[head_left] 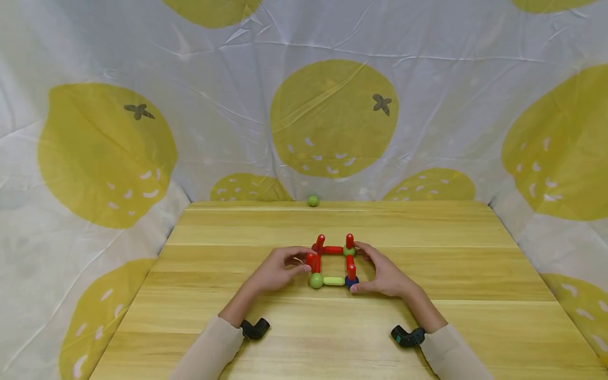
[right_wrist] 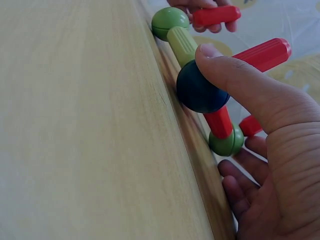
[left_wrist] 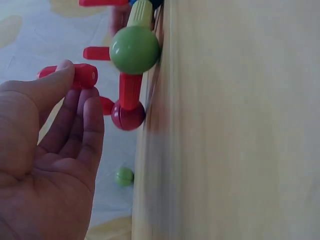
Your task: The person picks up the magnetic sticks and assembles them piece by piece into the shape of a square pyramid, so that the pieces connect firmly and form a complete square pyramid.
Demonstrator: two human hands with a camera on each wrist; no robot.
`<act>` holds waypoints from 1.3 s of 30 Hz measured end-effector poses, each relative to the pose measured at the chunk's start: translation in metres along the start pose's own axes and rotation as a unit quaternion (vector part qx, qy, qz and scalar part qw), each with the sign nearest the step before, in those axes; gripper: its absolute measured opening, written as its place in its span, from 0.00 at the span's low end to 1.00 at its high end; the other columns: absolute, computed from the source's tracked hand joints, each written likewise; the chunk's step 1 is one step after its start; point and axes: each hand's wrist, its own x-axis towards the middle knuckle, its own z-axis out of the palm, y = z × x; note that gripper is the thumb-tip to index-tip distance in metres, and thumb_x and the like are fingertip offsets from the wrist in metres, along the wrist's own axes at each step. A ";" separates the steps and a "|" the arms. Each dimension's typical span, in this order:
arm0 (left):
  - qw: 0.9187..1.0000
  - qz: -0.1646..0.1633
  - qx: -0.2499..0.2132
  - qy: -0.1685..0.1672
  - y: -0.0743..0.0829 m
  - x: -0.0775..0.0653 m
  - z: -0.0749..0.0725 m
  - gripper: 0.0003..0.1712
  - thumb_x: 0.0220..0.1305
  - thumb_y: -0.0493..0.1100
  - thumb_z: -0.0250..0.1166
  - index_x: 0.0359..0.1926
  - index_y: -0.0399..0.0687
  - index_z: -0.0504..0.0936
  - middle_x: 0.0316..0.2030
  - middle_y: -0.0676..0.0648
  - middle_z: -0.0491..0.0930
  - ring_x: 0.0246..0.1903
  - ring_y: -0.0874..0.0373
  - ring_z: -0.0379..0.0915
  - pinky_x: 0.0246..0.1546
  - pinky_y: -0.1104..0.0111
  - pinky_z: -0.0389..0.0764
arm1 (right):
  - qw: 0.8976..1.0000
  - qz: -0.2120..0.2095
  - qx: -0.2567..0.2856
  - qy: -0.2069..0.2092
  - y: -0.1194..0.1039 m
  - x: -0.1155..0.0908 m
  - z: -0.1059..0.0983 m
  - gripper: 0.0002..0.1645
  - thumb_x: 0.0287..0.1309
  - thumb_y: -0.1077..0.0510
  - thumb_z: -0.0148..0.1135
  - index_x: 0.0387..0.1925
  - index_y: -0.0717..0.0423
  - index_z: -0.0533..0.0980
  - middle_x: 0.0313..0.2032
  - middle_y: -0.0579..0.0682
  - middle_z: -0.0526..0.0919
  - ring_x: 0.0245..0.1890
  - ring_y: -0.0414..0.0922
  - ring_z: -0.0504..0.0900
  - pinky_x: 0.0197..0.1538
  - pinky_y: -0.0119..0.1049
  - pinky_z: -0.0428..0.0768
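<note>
A square frame of red rods, a yellow-green rod and balls lies on the table. Its corners are a blue ball, a near green ball, a far green ball and a red ball. Upright red rods stand on the blue, far green and red balls. Between thumb and fingertips my left hand pinches a loose red rod, apart from the near green ball. My right hand holds the frame's right side, thumb on the blue ball, fingers by the far green ball.
Another green ball lies at the back edge of the wooden table. Behind the table and along its sides hangs a pale cloth printed with yellow fruit. Black devices are worn on both wrists.
</note>
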 end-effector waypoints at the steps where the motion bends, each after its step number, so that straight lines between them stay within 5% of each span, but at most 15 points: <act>1: 1.000 0.005 -0.005 -0.009 0.001 0.000 0.002 0.20 0.70 0.42 0.69 0.61 0.49 0.83 0.53 0.48 0.85 0.50 0.58 0.82 0.55 0.67 0.84 | 1.000 0.000 0.000 0.000 0.000 0.000 0.000 0.68 0.44 0.40 0.84 0.80 0.45 0.55 0.71 0.52 0.70 0.72 0.54 0.69 0.74 0.59 0.64; 8: 0.998 0.033 -0.020 -0.044 0.006 0.001 0.011 0.21 0.70 0.39 0.68 0.61 0.38 0.81 0.57 0.41 0.84 0.52 0.56 0.82 0.58 0.64 0.83 | 1.000 0.001 -0.007 0.001 -0.003 0.001 0.000 0.69 0.43 0.39 0.85 0.80 0.45 0.55 0.71 0.51 0.71 0.72 0.53 0.69 0.74 0.57 0.66; 15: 0.998 0.024 -0.006 -0.053 0.004 0.000 0.015 0.22 0.71 0.41 0.68 0.63 0.41 0.81 0.56 0.45 0.84 0.53 0.59 0.81 0.58 0.65 0.82 | 1.000 -0.005 -0.007 0.004 -0.002 0.002 -0.001 0.68 0.43 0.40 0.85 0.80 0.45 0.55 0.70 0.50 0.71 0.71 0.52 0.70 0.74 0.57 0.66; 21: 1.000 0.007 0.008 -0.007 0.002 0.001 0.008 0.30 0.63 0.49 0.76 0.64 0.49 0.79 0.55 0.53 0.82 0.52 0.56 0.80 0.57 0.63 0.83 | 0.999 -0.011 0.031 -0.001 -0.001 0.001 -0.007 0.63 0.49 0.45 0.82 0.80 0.43 0.55 0.71 0.54 0.70 0.71 0.56 0.70 0.73 0.59 0.67; 27: 0.999 0.016 0.000 0.031 -0.002 0.008 -0.003 0.45 0.53 0.47 0.82 0.71 0.50 0.72 0.67 0.43 0.75 0.66 0.47 0.73 0.69 0.55 0.75 | 0.996 -0.030 0.089 0.008 -0.007 0.004 -0.022 0.56 0.54 0.55 0.80 0.79 0.48 0.58 0.73 0.59 0.67 0.70 0.64 0.71 0.70 0.65 0.69; 33: 0.999 -0.003 0.047 -0.007 -0.003 0.017 -0.003 0.56 0.52 0.54 0.82 0.78 0.55 0.63 0.76 0.54 0.65 0.76 0.56 0.59 0.76 0.57 0.63 | 0.997 -0.038 0.067 -0.016 -0.009 0.009 -0.022 0.56 0.55 0.52 0.79 0.79 0.39 0.57 0.77 0.50 0.63 0.71 0.60 0.70 0.70 0.63 0.71; 39: 0.998 -0.003 0.059 -0.021 -0.002 0.023 0.000 0.56 0.53 0.55 0.81 0.79 0.57 0.63 0.76 0.57 0.64 0.77 0.58 0.58 0.77 0.60 0.62 | 0.995 -0.064 0.072 0.002 -0.011 0.012 -0.017 0.53 0.56 0.55 0.79 0.78 0.43 0.61 0.73 0.51 0.69 0.70 0.56 0.71 0.69 0.63 0.72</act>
